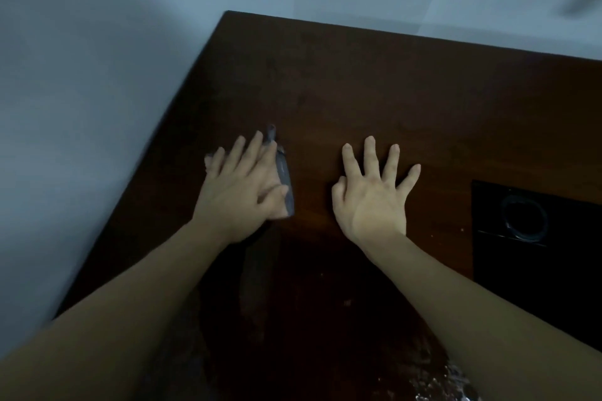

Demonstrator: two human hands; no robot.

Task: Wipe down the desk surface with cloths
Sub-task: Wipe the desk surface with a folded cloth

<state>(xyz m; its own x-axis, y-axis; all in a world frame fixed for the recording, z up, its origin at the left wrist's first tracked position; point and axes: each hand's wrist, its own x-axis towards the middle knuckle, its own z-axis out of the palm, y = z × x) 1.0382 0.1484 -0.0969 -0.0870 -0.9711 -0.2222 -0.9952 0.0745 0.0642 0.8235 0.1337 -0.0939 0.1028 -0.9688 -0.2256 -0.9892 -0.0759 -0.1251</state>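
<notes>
A dark brown wooden desk [374,88] fills the middle and right of the view. My left hand [241,185] lies flat with straight fingers on a small grey cloth [284,176], pressing it to the desk near the left edge. Most of the cloth is hidden under the palm; a strip shows at the right of the hand and a tip pokes out past the fingertips. My right hand [374,195] rests on the bare wood a little to the right, fingers spread, holding nothing.
A black panel with a round ring [524,221] sits on the desk at the right. The desk's left edge [156,159] runs diagonally beside a pale wall or floor. Wet or shiny specks [436,381] show at the near bottom.
</notes>
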